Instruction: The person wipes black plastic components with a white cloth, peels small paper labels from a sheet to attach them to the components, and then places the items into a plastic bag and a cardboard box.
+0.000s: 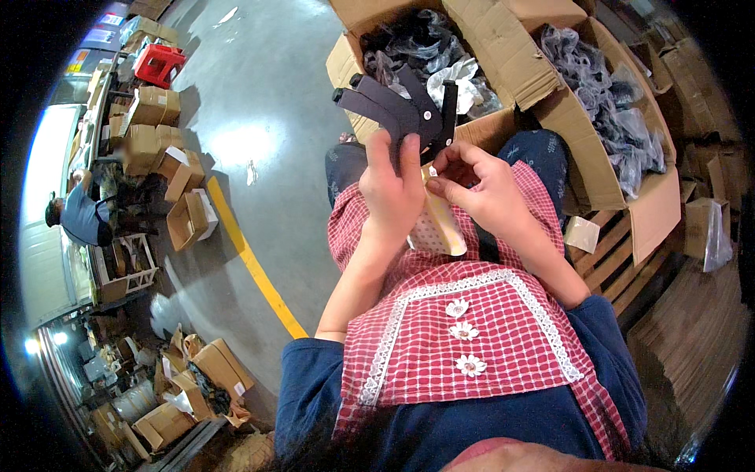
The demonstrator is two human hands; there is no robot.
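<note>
My left hand (391, 185) is closed around several black curved parts (397, 110), long and flat, fanned out beyond the fingers. Small round white stickers (427, 115) show on some of them. My right hand (480, 189) is beside it, thumb and forefinger pinched together next to a tiny white piece (432, 171), which looks like a sticker. Below the fingers a pale strip with a yellow edge and rows of dots (437, 230), seemingly a sticker sheet, hangs over my lap. Its upper end is partly hidden by my hands.
An open carton (503, 122) of black parts in clear plastic stands just ahead. Another open carton (641, 185) with similar bags is on the right, by a wooden pallet (609, 263). A yellow floor line (255, 271) runs at left. Farther off, a person (85, 212) works among boxes.
</note>
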